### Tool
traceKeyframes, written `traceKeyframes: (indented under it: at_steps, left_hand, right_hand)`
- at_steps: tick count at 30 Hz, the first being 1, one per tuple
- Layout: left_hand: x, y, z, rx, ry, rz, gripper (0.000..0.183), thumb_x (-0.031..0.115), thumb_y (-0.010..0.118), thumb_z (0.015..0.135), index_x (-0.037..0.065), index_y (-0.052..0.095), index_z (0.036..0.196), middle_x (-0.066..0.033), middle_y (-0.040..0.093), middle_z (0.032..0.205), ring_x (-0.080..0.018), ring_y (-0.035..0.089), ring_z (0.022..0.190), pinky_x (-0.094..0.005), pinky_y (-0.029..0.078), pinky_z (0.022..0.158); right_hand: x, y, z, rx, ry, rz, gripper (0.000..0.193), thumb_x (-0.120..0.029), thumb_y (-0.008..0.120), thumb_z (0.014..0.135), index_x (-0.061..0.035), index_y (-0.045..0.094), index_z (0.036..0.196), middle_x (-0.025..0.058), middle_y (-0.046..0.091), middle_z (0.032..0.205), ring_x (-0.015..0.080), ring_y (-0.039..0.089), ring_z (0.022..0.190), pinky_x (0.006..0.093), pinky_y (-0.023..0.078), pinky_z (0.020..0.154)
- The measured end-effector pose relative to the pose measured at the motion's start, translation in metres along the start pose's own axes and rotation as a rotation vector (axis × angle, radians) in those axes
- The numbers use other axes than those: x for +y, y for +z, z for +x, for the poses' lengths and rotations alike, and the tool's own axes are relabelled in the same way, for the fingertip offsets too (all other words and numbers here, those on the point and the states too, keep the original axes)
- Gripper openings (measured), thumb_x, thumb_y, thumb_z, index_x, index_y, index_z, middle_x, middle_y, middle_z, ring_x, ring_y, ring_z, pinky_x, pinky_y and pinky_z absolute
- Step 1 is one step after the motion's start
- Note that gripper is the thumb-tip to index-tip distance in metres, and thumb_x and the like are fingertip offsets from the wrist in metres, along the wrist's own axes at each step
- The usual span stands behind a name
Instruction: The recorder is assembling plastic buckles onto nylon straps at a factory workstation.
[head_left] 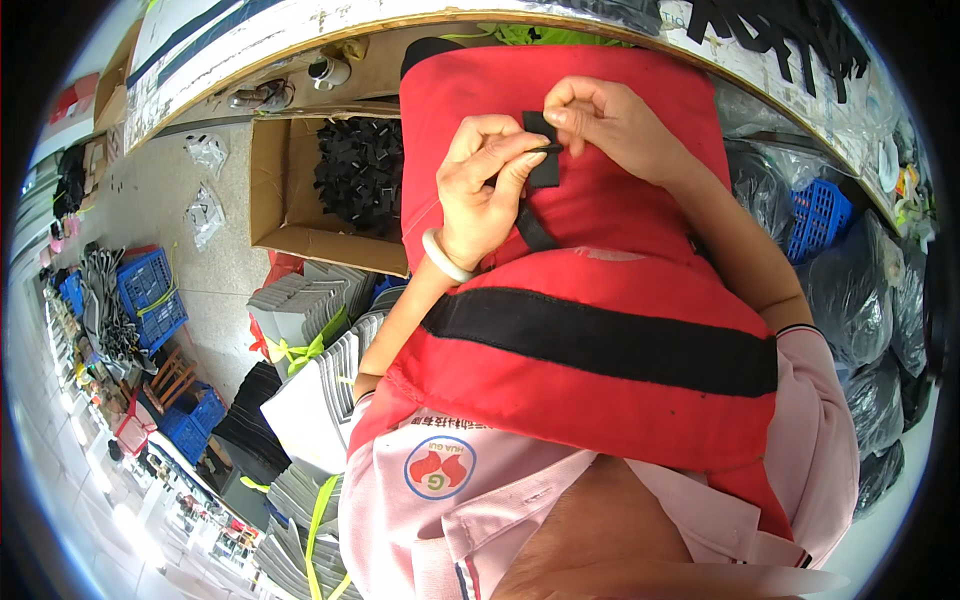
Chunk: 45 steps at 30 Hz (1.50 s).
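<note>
Above the red apron on my lap, both hands meet at a small flat black strip, perhaps webbing or fabric. My left hand, with a white bangle on its wrist, pinches the strip near its middle between thumb and fingertips. At the strip's upper end, my right hand has thumb and forefinger closed together against its edge. Whether a second piece lies folded under the fingertips I cannot tell. Below my left fingers, a black strap lies on the apron.
An open cardboard box at my left holds a heap of small black pieces. Ahead runs a worktable with black straps on it. Grey stacks stand near my left elbow; black plastic bags and a blue crate are at right.
</note>
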<state>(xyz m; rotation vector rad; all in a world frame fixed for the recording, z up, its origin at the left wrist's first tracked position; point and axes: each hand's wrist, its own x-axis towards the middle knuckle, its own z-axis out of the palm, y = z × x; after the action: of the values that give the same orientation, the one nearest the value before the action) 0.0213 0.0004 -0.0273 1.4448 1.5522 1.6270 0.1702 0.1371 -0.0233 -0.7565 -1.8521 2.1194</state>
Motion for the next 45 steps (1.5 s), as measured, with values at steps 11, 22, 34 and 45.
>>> traceKeyframes:
  at_steps: [11,22,34,45]
  left_hand:
    - [0.009,-0.01,0.003,-0.022,-0.055,-0.067,0.015,-0.008,0.067,0.08,-0.001,0.07,0.092,-0.0077,0.063,0.091,-0.0133,0.06,0.071,-0.0231,0.049,0.063]
    - [0.007,-0.154,-0.048,0.63,-0.593,-0.059,0.026,0.009,0.06,0.093,0.001,0.061,0.118,-0.0064,0.065,0.095,-0.011,0.061,0.061,-0.0197,0.04,0.047]
    - [-0.017,-0.057,-0.026,0.313,-0.917,-1.138,0.019,0.008,0.053,0.096,0.002,0.059,0.113,-0.0107,0.064,0.105,-0.0234,0.063,0.098,-0.0379,0.054,0.083]
    - [0.014,-0.004,-0.007,-0.04,-0.868,-0.936,0.031,-0.002,0.046,0.096,-0.001,0.044,0.127,-0.0188,0.058,0.117,-0.0299,0.062,0.106,-0.038,0.052,0.094]
  right_hand:
    - [0.002,0.004,0.015,0.093,-0.098,0.085,0.014,-0.014,0.062,0.092,-0.003,0.056,0.099,0.0026,0.061,0.084,0.0077,0.059,0.072,0.0216,0.049,0.066]
    - [-0.134,0.066,-0.012,-0.103,-0.863,-0.655,0.016,-0.004,0.062,0.081,-0.0046,0.065,0.097,0.0136,0.063,0.102,0.0244,0.064,0.087,0.0336,0.052,0.076]
    - [-0.171,0.115,-0.068,-0.422,-0.916,-0.497,0.009,-0.008,0.061,0.077,-0.0032,0.06,0.085,0.0125,0.061,0.085,0.0239,0.065,0.074,0.0341,0.052,0.065]
    - [-0.208,0.122,-0.073,-0.707,-0.787,-0.412,0.01,-0.011,0.061,0.074,-0.0018,0.056,0.074,0.0115,0.058,0.07,0.0235,0.065,0.062,0.0346,0.052,0.054]
